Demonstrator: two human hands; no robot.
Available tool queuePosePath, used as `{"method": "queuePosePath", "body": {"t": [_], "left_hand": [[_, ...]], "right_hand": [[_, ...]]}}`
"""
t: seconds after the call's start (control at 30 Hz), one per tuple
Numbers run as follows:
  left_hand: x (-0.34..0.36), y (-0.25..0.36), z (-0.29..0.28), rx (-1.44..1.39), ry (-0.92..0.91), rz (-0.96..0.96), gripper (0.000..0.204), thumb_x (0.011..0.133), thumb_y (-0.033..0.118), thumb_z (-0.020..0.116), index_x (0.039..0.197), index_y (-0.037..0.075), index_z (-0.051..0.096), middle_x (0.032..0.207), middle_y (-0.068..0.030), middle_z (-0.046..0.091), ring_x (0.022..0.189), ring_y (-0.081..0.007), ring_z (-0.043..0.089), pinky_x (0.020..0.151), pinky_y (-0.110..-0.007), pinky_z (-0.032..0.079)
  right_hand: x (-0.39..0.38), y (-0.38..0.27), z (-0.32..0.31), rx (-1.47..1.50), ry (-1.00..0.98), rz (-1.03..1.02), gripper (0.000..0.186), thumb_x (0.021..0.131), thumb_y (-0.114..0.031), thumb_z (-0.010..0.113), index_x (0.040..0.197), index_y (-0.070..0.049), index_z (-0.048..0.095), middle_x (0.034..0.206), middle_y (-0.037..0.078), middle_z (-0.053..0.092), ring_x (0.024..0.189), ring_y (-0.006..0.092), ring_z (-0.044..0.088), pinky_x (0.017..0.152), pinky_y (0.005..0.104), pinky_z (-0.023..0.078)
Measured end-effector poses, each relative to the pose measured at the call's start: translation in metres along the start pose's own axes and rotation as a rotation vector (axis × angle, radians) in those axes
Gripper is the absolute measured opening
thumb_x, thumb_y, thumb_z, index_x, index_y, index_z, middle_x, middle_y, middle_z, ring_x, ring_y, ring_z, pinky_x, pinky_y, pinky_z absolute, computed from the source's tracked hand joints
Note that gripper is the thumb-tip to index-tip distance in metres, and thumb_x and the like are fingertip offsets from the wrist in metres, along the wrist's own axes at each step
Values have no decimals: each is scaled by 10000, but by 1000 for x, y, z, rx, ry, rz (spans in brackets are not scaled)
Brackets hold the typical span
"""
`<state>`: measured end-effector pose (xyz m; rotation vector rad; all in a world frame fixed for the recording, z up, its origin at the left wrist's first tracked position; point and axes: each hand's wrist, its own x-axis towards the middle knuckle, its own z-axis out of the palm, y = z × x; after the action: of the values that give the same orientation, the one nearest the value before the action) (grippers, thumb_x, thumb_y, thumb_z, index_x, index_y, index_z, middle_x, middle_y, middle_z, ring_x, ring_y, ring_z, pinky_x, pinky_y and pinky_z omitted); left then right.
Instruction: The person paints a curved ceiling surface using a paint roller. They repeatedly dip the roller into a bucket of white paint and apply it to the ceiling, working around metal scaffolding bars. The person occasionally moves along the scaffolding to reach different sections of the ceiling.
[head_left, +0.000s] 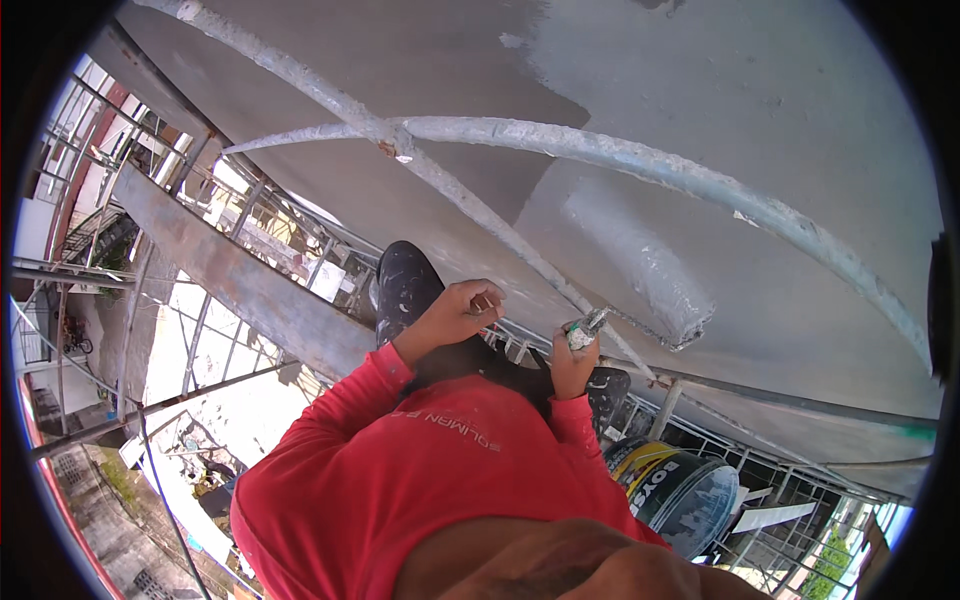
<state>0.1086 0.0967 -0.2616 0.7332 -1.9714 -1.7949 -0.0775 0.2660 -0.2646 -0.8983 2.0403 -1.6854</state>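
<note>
My right hand [574, 362] is wrapped round the green, paint-smeared handle of a paint roller [640, 262]. A thin wire runs from that handle to the lower end of the roller's pale, wet-looking sleeve, which lies against the grey wall [820, 130]. Lighter, fresh-looking grey covers the wall around and above the roller; a darker grey area lies to its left. Left of the handle, my left hand [466, 312] is raised over my dark, paint-spotted trouser leg [408, 275]. Its fingers are curled in, and I see nothing in them.
Paint-crusted scaffold pipes [680, 172] cross between me and the wall. At my lower right stands a dark paint bucket [690, 500] with a yellow band. A worn plank [240, 275] stretches to the left. Scaffold bars and ground far below show beyond it.
</note>
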Motion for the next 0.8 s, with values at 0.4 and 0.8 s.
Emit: {"method": "queuePosePath", "body": {"t": [0.4,0.8], "left_hand": [[-45,39,40,216,77,300,544,898,233,752,1345,-3,549,1342,-227,536,1246,-407,543,1059,-460,458],[-134,9,-15,437,522,-101,387,949,159,686,1248,-24,523,1074,-264,630,964,-442,636,828,-486,506]], "right_hand": [[-29,4,35,-131,-565,-151,299,914,-104,713,1194,-14,659,1117,155,713,1022,271,691,886,406,529],[5,-41,74,-128,-886,-381,600,827,-272,786,1297,7,541,1224,235,609,1165,415,584,1020,467,462]]}}
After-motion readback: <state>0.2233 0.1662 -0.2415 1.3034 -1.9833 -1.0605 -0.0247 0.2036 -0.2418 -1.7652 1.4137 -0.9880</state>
